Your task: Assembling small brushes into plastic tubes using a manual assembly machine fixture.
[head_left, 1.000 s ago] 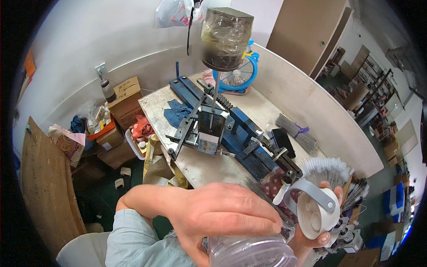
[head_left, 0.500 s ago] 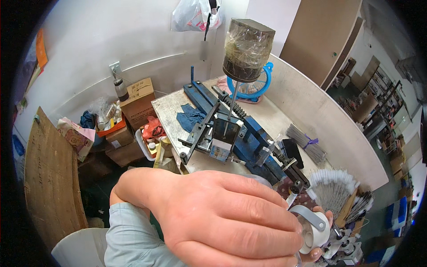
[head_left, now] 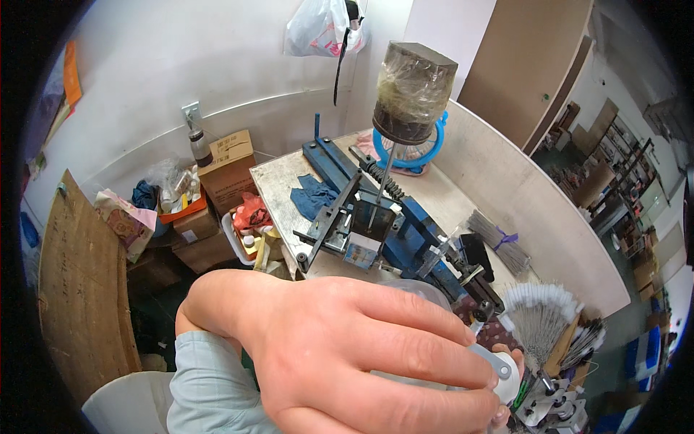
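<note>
My left hand (head_left: 361,347) reaches across the foreground, palm down, its fingers curled over a white round piece (head_left: 512,382) with a grey strap (head_left: 500,365) fixed by a round rivet. On the far side of the piece, fingertips of my right hand (head_left: 517,358) wrap its edge; the rest of that hand is hidden. Both hands seem to grip this one piece, which the left fingers largely cover. Just beyond the left knuckles stands a blue and black bench fixture (head_left: 426,257). Part of a clear plastic item (head_left: 423,289) shows behind the left hand.
A weight wrapped in clear film (head_left: 416,90) tops the fixture's rod. A blue cloth (head_left: 312,197) and a bundle of thin wires (head_left: 499,239) lie on the table (head_left: 278,173). White-tipped wires (head_left: 538,311) fan out at right. Cardboard boxes (head_left: 228,170) stand left.
The view has shifted slightly. My left fingers now cover more of the white piece, and its grey strap, which stood up as an arch, shows only in part.
</note>
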`<action>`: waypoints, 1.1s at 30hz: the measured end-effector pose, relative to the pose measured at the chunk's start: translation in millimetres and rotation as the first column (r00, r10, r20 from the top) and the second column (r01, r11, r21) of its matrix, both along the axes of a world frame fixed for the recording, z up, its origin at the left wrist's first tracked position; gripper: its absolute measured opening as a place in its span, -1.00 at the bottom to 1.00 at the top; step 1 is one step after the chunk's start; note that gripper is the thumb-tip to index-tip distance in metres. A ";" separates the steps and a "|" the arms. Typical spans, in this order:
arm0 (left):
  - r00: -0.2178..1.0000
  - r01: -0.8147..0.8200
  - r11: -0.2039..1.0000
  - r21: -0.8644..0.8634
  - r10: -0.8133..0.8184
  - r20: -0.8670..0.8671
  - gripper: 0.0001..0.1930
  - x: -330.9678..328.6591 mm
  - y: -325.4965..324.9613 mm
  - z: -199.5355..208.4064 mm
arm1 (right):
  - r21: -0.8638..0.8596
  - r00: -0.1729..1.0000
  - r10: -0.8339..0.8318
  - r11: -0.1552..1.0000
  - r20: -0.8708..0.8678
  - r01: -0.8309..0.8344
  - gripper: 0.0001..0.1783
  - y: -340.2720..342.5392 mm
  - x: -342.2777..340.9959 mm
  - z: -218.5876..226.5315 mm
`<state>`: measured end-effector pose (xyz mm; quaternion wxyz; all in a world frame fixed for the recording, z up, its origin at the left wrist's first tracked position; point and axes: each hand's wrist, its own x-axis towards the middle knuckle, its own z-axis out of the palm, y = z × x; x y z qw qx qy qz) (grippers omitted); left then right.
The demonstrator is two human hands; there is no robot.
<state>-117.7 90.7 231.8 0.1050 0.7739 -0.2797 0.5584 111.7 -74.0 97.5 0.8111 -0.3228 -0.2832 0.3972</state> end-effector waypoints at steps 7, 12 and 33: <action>0.965 -0.102 0.995 -0.015 0.095 -0.244 -0.95 -18.1 0.3 14.7 | -0.028 0.993 0.030 0.999 0.116 -0.027 0.06 0.3 -1.1 1.0; 0.965 -0.132 0.991 -0.004 0.128 -0.227 -0.95 -20.8 -6.7 18.8 | -0.065 0.974 0.081 0.995 0.213 -0.069 0.08 -0.9 -4.4 5.7; 0.946 -0.153 0.983 -0.103 0.116 -0.301 -0.77 -42.8 6.1 3.0 | 0.222 0.925 -0.083 0.975 0.369 -0.001 0.14 15.7 -17.8 26.4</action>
